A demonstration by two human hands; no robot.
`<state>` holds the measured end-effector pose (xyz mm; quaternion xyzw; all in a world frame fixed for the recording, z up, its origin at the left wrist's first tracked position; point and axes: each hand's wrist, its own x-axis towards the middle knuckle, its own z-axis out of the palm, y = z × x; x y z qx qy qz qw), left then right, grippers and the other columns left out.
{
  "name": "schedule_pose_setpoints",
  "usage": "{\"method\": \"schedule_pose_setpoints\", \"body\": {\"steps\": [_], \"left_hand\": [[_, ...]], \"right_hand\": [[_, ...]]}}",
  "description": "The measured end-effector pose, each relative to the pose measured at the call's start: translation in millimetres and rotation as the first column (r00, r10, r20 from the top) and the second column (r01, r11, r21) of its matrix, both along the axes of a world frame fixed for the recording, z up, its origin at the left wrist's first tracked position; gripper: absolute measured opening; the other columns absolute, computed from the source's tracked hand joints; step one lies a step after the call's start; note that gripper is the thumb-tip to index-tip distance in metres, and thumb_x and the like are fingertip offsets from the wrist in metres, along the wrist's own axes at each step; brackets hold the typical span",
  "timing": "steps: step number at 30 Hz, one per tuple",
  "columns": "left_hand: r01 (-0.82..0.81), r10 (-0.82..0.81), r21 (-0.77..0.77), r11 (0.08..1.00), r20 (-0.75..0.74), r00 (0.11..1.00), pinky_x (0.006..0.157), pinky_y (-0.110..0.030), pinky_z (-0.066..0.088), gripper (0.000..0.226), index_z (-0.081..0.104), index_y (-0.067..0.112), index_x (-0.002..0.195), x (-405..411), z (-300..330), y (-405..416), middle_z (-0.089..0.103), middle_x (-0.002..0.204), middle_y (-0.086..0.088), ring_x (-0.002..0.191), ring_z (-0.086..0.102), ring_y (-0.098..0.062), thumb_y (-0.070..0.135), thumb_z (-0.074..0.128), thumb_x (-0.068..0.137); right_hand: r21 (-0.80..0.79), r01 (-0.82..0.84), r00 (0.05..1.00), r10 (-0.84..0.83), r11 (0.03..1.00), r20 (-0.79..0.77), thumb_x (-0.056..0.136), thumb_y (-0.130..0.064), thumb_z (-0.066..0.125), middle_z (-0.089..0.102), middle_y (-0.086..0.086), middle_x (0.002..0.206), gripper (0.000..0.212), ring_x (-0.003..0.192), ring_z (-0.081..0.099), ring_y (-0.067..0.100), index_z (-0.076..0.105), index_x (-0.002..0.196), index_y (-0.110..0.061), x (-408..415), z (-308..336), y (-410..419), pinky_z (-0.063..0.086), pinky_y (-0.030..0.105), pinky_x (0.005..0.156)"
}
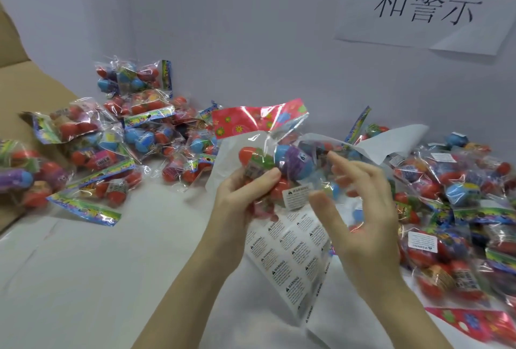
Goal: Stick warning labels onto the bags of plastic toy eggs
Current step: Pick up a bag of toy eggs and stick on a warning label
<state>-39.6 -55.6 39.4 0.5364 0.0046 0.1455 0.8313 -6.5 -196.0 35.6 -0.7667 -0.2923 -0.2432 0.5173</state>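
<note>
A bag of toy eggs is gripped by the curled left hand above a white table; a warning label is stuck on it. The right hand is held spread beside it. Bag piles are heaped against a white wall, where a paper sign is posted.

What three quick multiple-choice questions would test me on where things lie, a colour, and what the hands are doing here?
1. Where does the label sheet lie?
A. below the held bag
B. on the wall
C. in the cardboard box

2. What colour is the held bag's top strip?
A. yellow
B. red with flowers
C. plain black

3. What is the left hand doing?
A. resting flat
B. pointing at the wall
C. gripping the bag

Answers: 1 A, the sheet shows under the bag; 2 B, the strip is red and flowered; 3 C, its fingers curl round the bag, while the right hand hovers open.
</note>
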Motion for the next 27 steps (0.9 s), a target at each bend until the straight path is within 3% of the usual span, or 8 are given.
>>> {"method": "schedule_pose_setpoints", "body": {"steps": [4, 10, 13, 16, 19, 22, 25, 27], "left_hand": [[-0.031, 0.028, 0.143, 0.989, 0.023, 0.999, 0.046, -0.018, 0.047, 0.021, 0.065, 0.017, 0.087, 1.0, -3.9, -3.1, 0.069, 0.066, 0.002, 0.054, 0.062, -0.007, 0.028, 0.067, 0.068], [-0.082, 0.071, 0.26, 0.962, 0.05, 0.996, 0.056, -0.017, 0.051, 0.026, 0.072, 0.027, 0.077, 3.4, -5.1, -3.9, 0.069, 0.072, 0.004, 0.064, 0.064, -0.007, 0.049, 0.06, 0.069], [-0.241, 0.217, 0.268, 0.933, 0.117, 0.969, 0.055, -0.014, 0.048, 0.032, 0.074, 0.029, 0.076, 4.0, -5.0, -0.9, 0.073, 0.076, 0.009, 0.065, 0.065, -0.005, 0.057, 0.06, 0.068], [-0.543, 0.521, 0.172, 0.822, 0.159, 0.839, 0.056, -0.014, 0.046, 0.036, 0.07, 0.022, 0.078, 5.8, -8.3, 8.8, 0.072, 0.07, 0.007, 0.061, 0.062, -0.007, 0.051, 0.048, 0.078], [-0.806, 0.822, 0.306, 0.507, 0.109, 0.559, 0.072, -0.018, 0.045, 0.024, 0.065, 0.019, 0.071, 8.6, -15.3, 28.9, 0.069, 0.072, 0.012, 0.076, 0.062, -0.006, 0.034, 0.053, 0.086], [-0.597, 0.967, 0.796, 0.101, 0.062, 0.247, 0.106, -0.053, 0.02, 0.029, 0.061, 0.009, 0.11, 9.7, -33.1, 60.5, 0.048, 0.135, -0.014, 0.134, 0.031, -0.029, 0.024, 0.062, 0.085], [-0.276, 0.975, 0.944, 0.18, -0.133, 0.181, 0.106, -0.066, 0.001, 0.066, 0.035, 0.011, 0.139, 1.4, -47.8, 89.4, 0.004, 0.156, -0.017, 0.143, -0.004, -0.035, 0.026, 0.065, 0.082], [-0.157, 0.959, 0.95, 0.269, -0.25, 0.13, 0.108, -0.062, 0.002, 0.072, 0.023, 0.015, 0.145, -5.1, -55.1, 102.5, 0.005, 0.155, -0.018, 0.142, 0.0, -0.035, 0.034, 0.059, 0.086]], "right_hand": [[0.183, -0.252, 0.794, 0.311, 0.95, -0.522, 0.067, -0.053, 0.066, 0.068, -0.008, 0.105, 0.044, 0.097, 0.063, 0.009, 0.065, 0.106, -0.032, 10.0, 6.1, -6.8, 0.048, 0.02, 0.082], [0.361, -0.373, 0.571, 0.518, 0.855, -0.637, 0.064, -0.017, 0.079, 0.072, 0.01, 0.08, 0.021, 0.063, 0.065, 0.02, 0.075, 0.084, -0.014, 16.1, 11.5, -15.2, 0.053, 0.024, 0.057], [0.559, -0.174, 0.676, 0.511, 0.811, -0.531, 0.062, -0.016, 0.071, 0.068, 0.002, 0.067, 0.01, 0.053, 0.061, 0.012, 0.073, 0.07, -0.012, 22.2, 14.2, -20.5, 0.048, 0.018, 0.047], [0.8, 0.009, 0.857, 0.408, 0.599, -0.316, 0.07, -0.021, 0.066, 0.071, -0.01, 0.087, 0.02, 0.083, 0.068, 0.006, 0.062, 0.09, -0.017, 28.9, 18.4, -31.0, 0.053, 0.015, 0.07], [0.704, 0.039, 0.826, 0.373, 0.71, -0.422, 0.067, -0.034, 0.064, 0.048, -0.008, 0.138, 0.078, 0.118, 0.053, 0.005, 0.038, 0.137, -0.015, 30.3, 15.0, -31.3, 0.046, 0.022, 0.093], [0.412, 0.056, 0.842, 0.179, 0.91, -0.509, 0.074, -0.03, 0.069, 0.026, -0.024, 0.146, 0.094, 0.104, 0.048, -0.019, 0.012, 0.148, -0.023, 27.9, 6.1, -21.1, 0.04, 0.01, 0.091], [0.221, 0.101, 0.902, 0.005, 0.97, -0.431, 0.079, -0.026, 0.068, 0.035, -0.061, 0.102, 0.085, 0.109, 0.046, -0.015, 0.017, 0.147, -0.028, 24.6, 0.9, -17.3, 0.038, 0.028, 0.103], [0.158, 0.124, 0.926, -0.058, 0.98, -0.373, 0.079, -0.028, 0.068, 0.043, -0.053, 0.111, 0.079, 0.105, 0.048, -0.018, 0.024, 0.144, -0.031, 24.0, -1.5, -17.6, 0.037, 0.02, 0.1]]}}
